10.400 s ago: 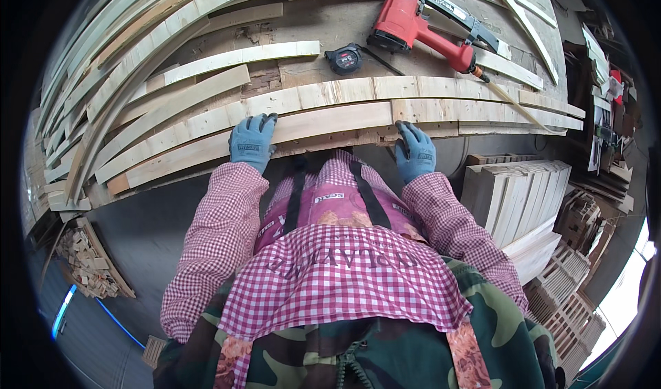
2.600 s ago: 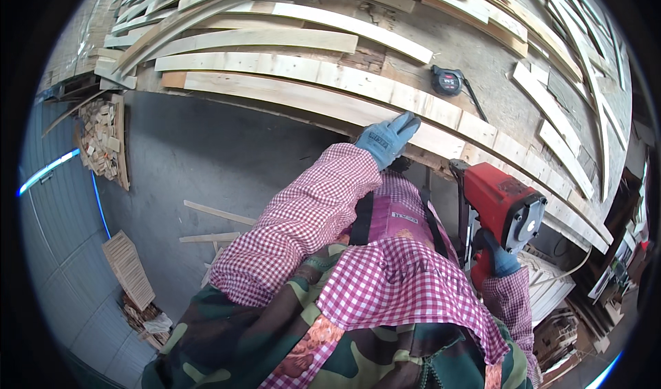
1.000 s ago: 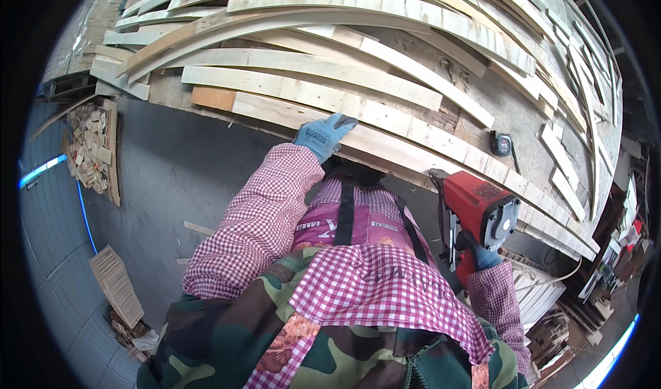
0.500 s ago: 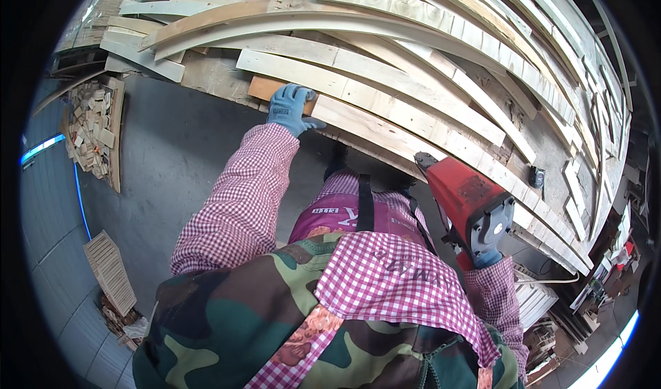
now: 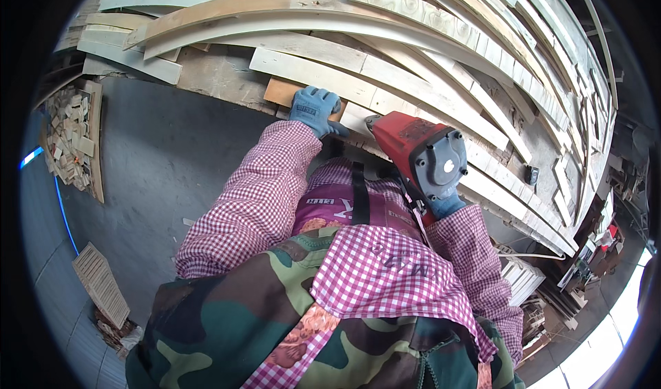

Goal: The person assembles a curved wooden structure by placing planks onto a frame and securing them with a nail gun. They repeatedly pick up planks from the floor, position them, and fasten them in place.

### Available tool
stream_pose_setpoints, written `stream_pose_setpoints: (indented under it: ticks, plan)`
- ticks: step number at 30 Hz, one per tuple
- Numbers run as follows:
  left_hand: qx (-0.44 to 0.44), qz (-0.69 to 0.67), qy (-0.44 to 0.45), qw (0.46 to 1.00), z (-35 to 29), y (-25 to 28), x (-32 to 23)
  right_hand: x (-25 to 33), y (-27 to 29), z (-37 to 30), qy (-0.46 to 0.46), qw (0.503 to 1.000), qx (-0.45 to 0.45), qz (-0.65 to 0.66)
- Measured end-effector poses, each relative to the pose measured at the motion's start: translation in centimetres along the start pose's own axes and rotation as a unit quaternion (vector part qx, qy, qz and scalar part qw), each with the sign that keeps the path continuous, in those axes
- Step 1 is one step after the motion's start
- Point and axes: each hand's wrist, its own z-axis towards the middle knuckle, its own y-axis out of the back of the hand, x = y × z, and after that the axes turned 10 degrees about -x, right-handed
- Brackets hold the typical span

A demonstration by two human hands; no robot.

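Note:
My left hand (image 5: 314, 112), in a blue glove, grips a short reddish-brown wood block (image 5: 281, 91) at the near edge of the wood-covered table. The block meets the end of a pale wooden strip (image 5: 357, 118) beside my fingers. In my right hand (image 5: 446, 205), also gloved in blue, is a red and grey nail gun (image 5: 406, 135), held by its handle. Its nose points left and hovers over or touches the pale strip, just right of my left hand; contact is hard to make out. The trigger finger is hidden behind the gun's body.
Long pale slats (image 5: 289, 17) lie in overlapping rows across the table. A small black tape measure (image 5: 531, 175) sits among them at right. On the left floor stands a bin of wood offcuts (image 5: 71, 138), with a slatted panel (image 5: 102, 284) nearer me. A hose (image 5: 530, 256) runs at right.
My right hand has brought the nail gun left and slightly up, close to my left hand. My left hand keeps its hold on the block. The whole view has shifted a little.

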Motion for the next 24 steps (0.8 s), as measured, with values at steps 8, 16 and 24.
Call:
stream_pose_setpoints:
  ticks: [8, 16, 24]
  plan:
    - [-0.026, -0.007, -0.009, 1.0, -0.1, -0.6, 0.2, 0.2, 0.8, 0.7, 0.055, 0.998, -0.006, -0.017]
    - [-0.061, -0.04, -0.007, 0.997, -0.6, -1.0, 0.1, 0.1, 1.8, 0.9, 0.09, 0.996, -0.009, -0.027]
    - [-0.127, -0.142, -0.09, 0.978, -3.6, -0.9, 2.9, -4.0, 4.6, 0.7, -0.172, 0.976, 0.109, 0.077]
